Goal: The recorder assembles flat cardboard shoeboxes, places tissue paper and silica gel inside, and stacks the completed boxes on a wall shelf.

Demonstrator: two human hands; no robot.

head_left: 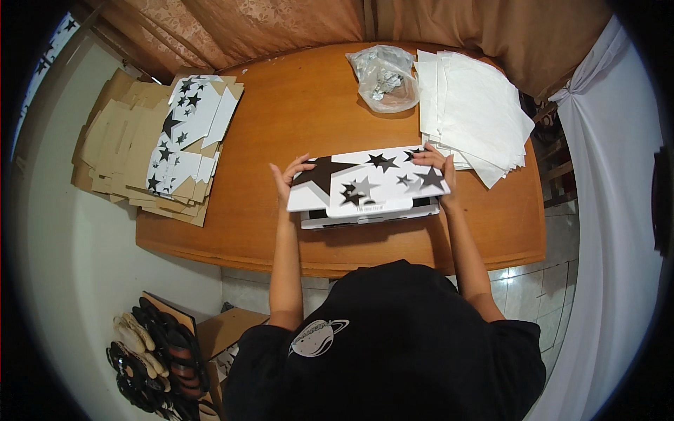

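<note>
A white cardboard box (365,221) printed with black and grey stars stands on the table in front of me. Its hinged lid (393,181) is tilted and partly closed, with a dark gap between its front flap and the box's front wall. At the lid's left end, my left hand (291,175) grips the edge, fingers bent over the top and thumb apart. My right hand (441,170) holds the other end, its fingers curled onto the starred surface. The inside of the box is mostly hidden under the lid.
Flat brown cardboard pieces (116,151) are piled on the wooden table's (281,105) left, with star-printed pieces (186,119) on top. At the back lies a clear plastic bag (385,77) beside a stack of white sheets (477,105). Sandals (158,358) sit at the lower left.
</note>
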